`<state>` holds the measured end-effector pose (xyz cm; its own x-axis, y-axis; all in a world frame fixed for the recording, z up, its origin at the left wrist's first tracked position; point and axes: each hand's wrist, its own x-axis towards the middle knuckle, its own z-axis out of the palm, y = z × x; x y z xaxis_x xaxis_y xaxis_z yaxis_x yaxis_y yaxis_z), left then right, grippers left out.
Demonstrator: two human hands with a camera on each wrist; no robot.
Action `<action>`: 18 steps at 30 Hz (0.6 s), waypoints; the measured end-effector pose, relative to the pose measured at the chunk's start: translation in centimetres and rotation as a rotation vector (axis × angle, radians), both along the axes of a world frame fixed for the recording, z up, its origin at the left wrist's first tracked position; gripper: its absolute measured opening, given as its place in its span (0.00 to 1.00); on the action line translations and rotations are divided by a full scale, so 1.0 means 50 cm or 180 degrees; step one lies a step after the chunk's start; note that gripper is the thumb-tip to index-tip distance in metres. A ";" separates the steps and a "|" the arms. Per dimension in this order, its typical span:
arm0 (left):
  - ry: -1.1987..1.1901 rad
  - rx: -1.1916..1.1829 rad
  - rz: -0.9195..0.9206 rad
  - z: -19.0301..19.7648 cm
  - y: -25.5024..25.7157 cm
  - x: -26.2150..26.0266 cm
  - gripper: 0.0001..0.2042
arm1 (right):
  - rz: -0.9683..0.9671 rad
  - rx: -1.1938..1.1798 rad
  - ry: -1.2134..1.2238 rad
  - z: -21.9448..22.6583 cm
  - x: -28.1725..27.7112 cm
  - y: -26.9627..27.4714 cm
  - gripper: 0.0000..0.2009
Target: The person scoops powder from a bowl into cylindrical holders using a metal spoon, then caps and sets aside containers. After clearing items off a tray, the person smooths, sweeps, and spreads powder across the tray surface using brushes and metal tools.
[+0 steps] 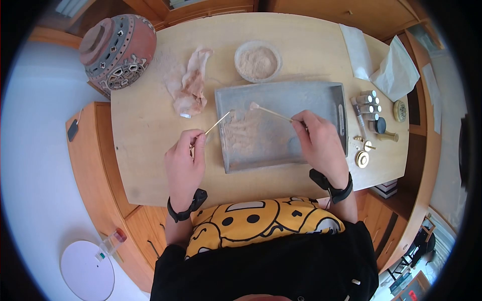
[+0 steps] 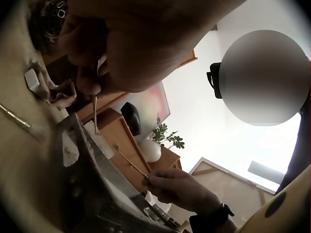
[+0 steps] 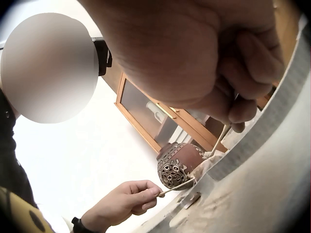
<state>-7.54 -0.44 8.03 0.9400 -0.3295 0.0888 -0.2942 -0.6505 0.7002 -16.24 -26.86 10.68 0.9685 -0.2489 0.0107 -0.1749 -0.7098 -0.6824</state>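
My left hand (image 1: 186,160) pinches a thin gold-coloured metal tool (image 1: 218,123). In the left wrist view its end is small and bent, and in the head view it reaches over the left rim of a grey tray (image 1: 281,163). My right hand (image 1: 321,143) pinches a slim stick (image 1: 275,114) with a pale, clumped tip (image 1: 254,106), held above the tray. Pinkish-brown powder (image 1: 241,133) lies in streaks across the tray's left part. The two tool tips point toward each other with a small gap between them.
Behind the tray stands a bowl (image 1: 258,61) of similar powder. A stained cloth (image 1: 192,85) and a patterned pot (image 1: 120,52) are at left. Several small bottles (image 1: 369,108), brass pieces (image 1: 362,159) and a white bag (image 1: 396,70) sit at right. A brush (image 2: 19,120) lies on the table.
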 end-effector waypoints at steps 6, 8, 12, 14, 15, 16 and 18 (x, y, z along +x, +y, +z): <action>-0.0397 0.0073 -0.0357 0.062 -0.055 0.059 0.07 | -0.0284 -0.0134 -0.0394 0.031 0.048 -0.043 0.05; -0.0557 0.0048 -0.0410 0.072 -0.088 0.086 0.06 | -0.0383 -0.0376 -0.0438 0.029 0.066 -0.050 0.04; -0.0841 0.0264 -0.0488 0.060 -0.141 0.121 0.04 | -0.0420 -0.1404 -0.0502 -0.019 0.085 -0.059 0.03; -0.0899 0.0345 -0.0484 0.048 -0.154 0.124 0.04 | -0.0428 -0.1404 -0.0603 -0.025 0.082 -0.062 0.03; -0.0935 0.0429 -0.0453 0.042 -0.157 0.125 0.04 | -0.0405 -0.1402 -0.0690 -0.028 0.080 -0.064 0.04; -0.0925 0.0435 -0.0457 0.037 -0.158 0.126 0.04 | -0.0406 -0.1395 -0.0679 -0.028 0.076 -0.065 0.04; -0.0982 0.0359 -0.0466 0.028 -0.156 0.124 0.05 | -0.0418 -0.1418 -0.0517 -0.021 0.067 -0.064 0.03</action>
<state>-1.34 -8.22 9.43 0.8167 -0.4827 0.3163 -0.5764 -0.6540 0.4901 -12.87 -30.05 9.63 0.9062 -0.3057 0.2922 -0.1990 -0.9179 -0.3433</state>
